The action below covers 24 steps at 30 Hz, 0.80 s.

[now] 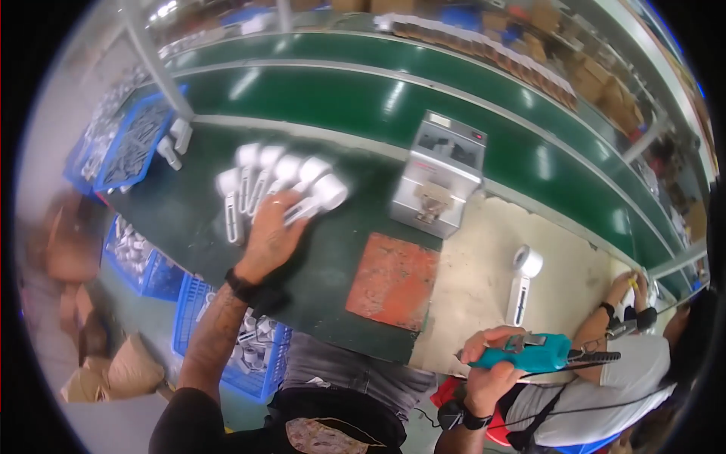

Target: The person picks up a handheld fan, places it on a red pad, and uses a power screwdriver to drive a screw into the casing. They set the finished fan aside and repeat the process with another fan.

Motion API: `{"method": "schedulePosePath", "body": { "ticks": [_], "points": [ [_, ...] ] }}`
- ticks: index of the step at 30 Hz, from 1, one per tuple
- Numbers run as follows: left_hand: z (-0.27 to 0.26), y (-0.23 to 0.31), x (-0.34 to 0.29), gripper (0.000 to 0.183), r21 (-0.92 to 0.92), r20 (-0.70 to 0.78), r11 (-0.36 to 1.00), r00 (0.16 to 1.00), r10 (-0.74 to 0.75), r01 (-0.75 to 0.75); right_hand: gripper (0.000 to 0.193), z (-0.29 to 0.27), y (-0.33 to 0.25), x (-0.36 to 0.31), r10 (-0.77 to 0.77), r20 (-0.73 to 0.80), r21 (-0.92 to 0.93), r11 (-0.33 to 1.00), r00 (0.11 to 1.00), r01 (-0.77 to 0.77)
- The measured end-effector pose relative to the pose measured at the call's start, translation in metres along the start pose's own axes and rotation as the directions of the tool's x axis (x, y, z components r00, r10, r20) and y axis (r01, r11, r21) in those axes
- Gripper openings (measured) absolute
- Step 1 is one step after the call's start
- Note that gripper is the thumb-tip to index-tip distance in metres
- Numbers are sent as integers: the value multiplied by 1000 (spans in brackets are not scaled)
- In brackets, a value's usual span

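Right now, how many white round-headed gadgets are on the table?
6: five white gadgets fanned under the left hand, one standing alone near the right hand. More fill bins.

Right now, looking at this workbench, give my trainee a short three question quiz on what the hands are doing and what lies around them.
1. True or false: the right hand holds a teal plastic power screwdriver.
2. What does the left hand rest on? A) the grey metal box machine B) the row of white plastic round-headed parts C) the orange square mat
3. Fill in: one white part lies alone on the ____ pad beside the orange mat.

Key: 1 true; 2 B; 3 beige.
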<state>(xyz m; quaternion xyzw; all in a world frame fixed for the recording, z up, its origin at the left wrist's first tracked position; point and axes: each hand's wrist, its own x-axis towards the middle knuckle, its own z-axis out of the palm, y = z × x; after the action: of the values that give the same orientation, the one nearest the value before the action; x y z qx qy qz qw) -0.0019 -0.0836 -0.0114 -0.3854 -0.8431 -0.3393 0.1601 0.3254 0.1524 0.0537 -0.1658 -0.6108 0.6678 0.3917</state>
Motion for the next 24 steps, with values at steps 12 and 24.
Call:
{"method": "schedulePosePath", "body": {
  "ticks": [12,24],
  "points": [
    [-3,3,1,37,121,-25,993,1000,20,-17,78,-9,-6,-11,23,-1,37,999,1000,-23],
    [23,160,48,29,-431,182,900,970,162,-69,79,-30,-20,-13,66,10,35,997,998,-66]
  ]
}}
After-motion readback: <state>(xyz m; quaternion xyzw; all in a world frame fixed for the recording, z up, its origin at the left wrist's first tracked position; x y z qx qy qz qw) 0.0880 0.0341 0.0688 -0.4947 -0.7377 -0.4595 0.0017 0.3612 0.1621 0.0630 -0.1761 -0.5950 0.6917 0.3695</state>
